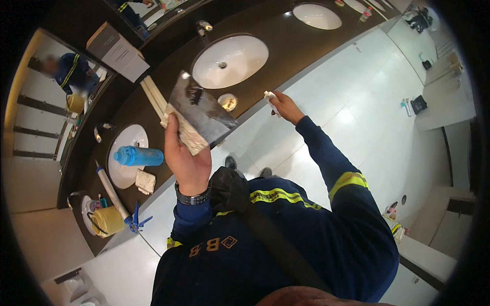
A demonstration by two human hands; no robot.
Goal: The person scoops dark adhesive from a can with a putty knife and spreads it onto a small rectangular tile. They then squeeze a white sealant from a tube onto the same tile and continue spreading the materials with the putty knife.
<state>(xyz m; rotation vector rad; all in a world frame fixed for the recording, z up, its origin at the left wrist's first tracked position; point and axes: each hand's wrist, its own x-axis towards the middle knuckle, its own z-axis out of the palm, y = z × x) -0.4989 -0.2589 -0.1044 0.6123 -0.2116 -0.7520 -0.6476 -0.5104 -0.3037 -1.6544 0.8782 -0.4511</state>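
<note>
My left hand [188, 160] is closed on a pale, rough-textured piece [190, 131] and a grey rectangular plate [198, 104] with a dark brown smear, held up in front of the counter. Whether the two are joined I cannot tell. Closed too is my right hand [288, 108], pinching a small white object [270, 97], perhaps a tube or folded cloth, above the floor. Between the hands, on the counter edge, stands a small round tub [227, 102] with whitish and brown paste in it.
A dark counter [173, 66] carries white basins [229, 58]. A blue bottle [139, 156], a folded cloth [145, 181], a caulking gun [113, 193] and a yellow bucket [107, 222] are on the left. A white box [117, 53] stands by the mirror. Black bag [418, 104] at right.
</note>
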